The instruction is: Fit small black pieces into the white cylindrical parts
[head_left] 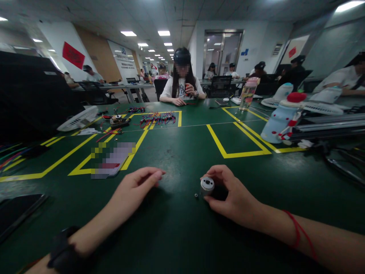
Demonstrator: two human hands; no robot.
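My right hand (230, 196) rests on the green table (182, 160) with its fingers wrapped round a small silver cylindrical metal part (207, 185), which stands on the table surface. A tiny dark screw or nut (196, 195) lies just left of that part. My left hand (137, 186) lies on the table to the left, fingers together and loosely curled, pointing right, with nothing visible in it. A black watch (64, 253) sits on my left wrist and a red string (296, 232) circles my right wrist.
Yellow tape outlines (239, 140) mark the table. A blurred flat item (112, 160) lies ahead left, coloured wires (156, 118) farther back, a white fan (78, 120) at left, a light-blue bottle (281, 118) at right. A person (182, 82) sits opposite; others sit behind.
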